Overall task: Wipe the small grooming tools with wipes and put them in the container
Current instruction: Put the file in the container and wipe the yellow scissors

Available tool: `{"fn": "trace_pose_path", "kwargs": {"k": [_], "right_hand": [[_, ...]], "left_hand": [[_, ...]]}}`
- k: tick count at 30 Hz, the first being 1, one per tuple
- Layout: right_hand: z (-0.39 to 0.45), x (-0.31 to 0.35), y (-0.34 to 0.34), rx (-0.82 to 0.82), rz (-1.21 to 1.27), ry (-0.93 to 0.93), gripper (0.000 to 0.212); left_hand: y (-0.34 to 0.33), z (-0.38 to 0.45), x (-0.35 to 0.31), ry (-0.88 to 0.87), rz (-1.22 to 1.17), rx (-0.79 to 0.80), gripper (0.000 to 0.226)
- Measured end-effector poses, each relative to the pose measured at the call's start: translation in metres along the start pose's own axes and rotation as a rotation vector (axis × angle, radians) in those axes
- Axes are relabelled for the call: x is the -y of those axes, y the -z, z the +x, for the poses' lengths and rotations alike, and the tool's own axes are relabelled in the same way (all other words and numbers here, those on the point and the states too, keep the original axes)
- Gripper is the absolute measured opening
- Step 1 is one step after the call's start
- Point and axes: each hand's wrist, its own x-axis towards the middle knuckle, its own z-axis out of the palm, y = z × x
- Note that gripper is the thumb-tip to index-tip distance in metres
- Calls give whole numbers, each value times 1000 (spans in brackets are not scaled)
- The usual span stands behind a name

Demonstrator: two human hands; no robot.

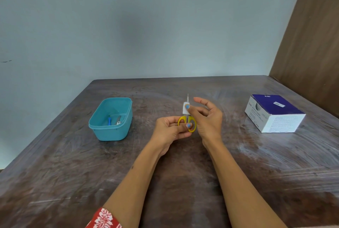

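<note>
Small scissors with yellow handles [190, 124] stand upright over the middle of the table, blade tip pointing up. My left hand [169, 131] grips the yellow handles. My right hand [207, 117] pinches a small white wipe [185, 109] folded around the blades between thumb and a finger, the other fingers spread. To the left sits a teal plastic container [95, 126], open, with a blue-handled tool [109, 120] and a metal tool [118, 120] lying inside.
A blue and white cardboard box [275, 113] of wipes rests at the right of the dark wooden table [73, 172]. A pale wall rises behind the table, and a brown wooden panel stands at the far right.
</note>
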Motion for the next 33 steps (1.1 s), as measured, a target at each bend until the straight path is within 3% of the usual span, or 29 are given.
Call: {"fn": "trace_pose_path", "kwargs": {"k": [5, 11, 16, 22, 28, 33], "right_hand": [[-3, -4, -2, 77, -83, -19, 16], [-1, 1, -1, -68, -57, 101, 20], [-4, -2, -4, 25, -104, 58, 18], [2, 0, 1, -134, -5, 71, 17], [-2, -3, -4, -27, -99, 27, 16], [0, 0, -2, -145, -27, 51, 15]], "left_hand": [[3, 3, 3, -54, 25, -97, 12], [-2, 1, 5, -29, 69, -25, 15], [4, 5, 3, -70, 9, -99, 12], [-2, 0, 6, 27, 100, 39, 13], [2, 3, 5, -36, 49, -51, 16], [1, 2, 6, 28, 110, 33, 12]]}}
